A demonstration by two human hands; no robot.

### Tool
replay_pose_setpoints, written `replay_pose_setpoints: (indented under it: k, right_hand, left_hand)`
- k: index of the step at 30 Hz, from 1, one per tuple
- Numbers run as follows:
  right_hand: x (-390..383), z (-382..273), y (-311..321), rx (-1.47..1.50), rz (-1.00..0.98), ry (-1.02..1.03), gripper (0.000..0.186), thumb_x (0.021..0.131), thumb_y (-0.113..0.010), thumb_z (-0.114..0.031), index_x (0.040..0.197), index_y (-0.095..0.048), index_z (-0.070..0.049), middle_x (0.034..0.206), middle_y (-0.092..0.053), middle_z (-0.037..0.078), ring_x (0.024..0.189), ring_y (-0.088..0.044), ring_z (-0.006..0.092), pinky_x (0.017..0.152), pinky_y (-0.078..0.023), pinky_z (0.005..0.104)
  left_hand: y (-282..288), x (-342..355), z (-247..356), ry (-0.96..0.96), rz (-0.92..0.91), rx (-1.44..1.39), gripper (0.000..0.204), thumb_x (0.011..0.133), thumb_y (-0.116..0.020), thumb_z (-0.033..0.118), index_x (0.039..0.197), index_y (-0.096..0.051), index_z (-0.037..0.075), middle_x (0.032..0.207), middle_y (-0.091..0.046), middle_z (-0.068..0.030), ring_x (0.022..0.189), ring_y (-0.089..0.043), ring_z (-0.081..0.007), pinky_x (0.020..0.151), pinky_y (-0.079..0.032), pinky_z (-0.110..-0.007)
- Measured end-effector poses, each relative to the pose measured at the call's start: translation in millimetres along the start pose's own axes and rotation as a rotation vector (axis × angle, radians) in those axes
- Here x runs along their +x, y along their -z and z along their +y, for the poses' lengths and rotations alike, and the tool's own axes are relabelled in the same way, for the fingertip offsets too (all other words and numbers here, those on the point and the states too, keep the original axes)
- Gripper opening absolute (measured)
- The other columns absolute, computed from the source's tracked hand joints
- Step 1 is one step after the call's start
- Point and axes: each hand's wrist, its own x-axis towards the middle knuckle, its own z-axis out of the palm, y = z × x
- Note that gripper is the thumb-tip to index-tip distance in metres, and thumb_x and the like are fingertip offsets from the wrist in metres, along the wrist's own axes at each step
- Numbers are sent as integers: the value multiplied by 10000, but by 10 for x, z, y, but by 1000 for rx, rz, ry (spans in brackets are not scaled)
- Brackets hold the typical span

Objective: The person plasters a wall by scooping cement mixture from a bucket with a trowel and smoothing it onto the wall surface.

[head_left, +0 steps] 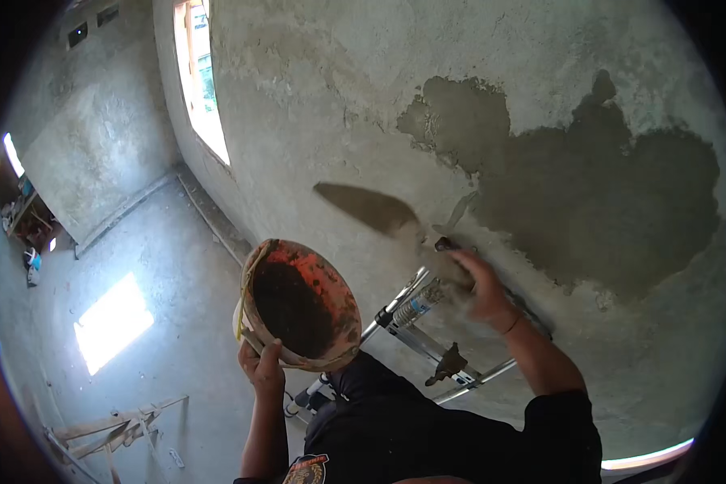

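My left hand (262, 365) grips the rim of a bucket (337, 310), fingers at its outside and thumb on top. The bucket is tilted, orange-red inside and smeared. Dark wet mortar (290, 310) lies in it. Right of the bucket, my right hand (486, 292) is closed around the handle of a trowel, blurred by motion. The trowel's pointed blade (367, 208) reaches left in front of the wall, above the bucket and apart from it. A dark, damp patch of mortar (589, 202) covers part of the wall beyond my right hand.
Below my hands stands a metal ladder (411, 340), with a brown clump (448, 363) on it. The grey wall (298, 137) has a window (200, 81) at the left. Down on the floor (185, 290), a wooden trestle (113, 431) stands at the lower left.
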Motion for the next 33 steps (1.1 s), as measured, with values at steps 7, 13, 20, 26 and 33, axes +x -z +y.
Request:
replay_pose_setpoints:
  k: [7,13,20,26,33]
  right_hand:
    - [435,-357,691,458,56,-694,352,860,-624,-119,1180,-533,-3,904,-595,32,720,-550,89,577,-447,246]
    - [790,-304,999,558,194,-810,386,889,-633,-224,1180,-512,-2,869,-577,37,609,-516,91,442,-388,240]
    - [1033,-142,1421,874,70,-897,257,959,-508,-273,1054,-542,-36,843,-548,22,552,-476,69,357,-320,200]
    - [1085,-439,1533,796,162,-742,312,950,-534,-289,1107,-519,-20,852,-566,60,538,-486,69,350,-306,193]
    - [861,-349,1023,486,224,-734,364,914,-599,-265,1168,-528,-14,827,-588,63,513,-492,81,373,-322,221]
  left_hand:
    - [244,-263,-37,91,55,-4,132,715,-565,99,779,-567,-17,705,-537,-35,633,-490,-130,576,-386,-275]
    - [249,-292,-219,91,105,-7,154,711,-582,102,783,-586,-34,715,-564,-73,647,-534,-177,611,-434,-304]
    - [172,-307,-115,141,98,-143,182,714,-578,95,835,-586,-41,756,-595,-53,695,-542,-145,643,-439,-288]
    - [268,-342,-230,125,55,-61,186,713,-549,77,870,-588,-15,764,-559,-20,685,-505,-109,639,-405,-246]
    - [322,-379,-395,126,21,-85,212,711,-551,73,895,-598,-22,810,-592,-41,722,-534,-120,659,-421,-252]
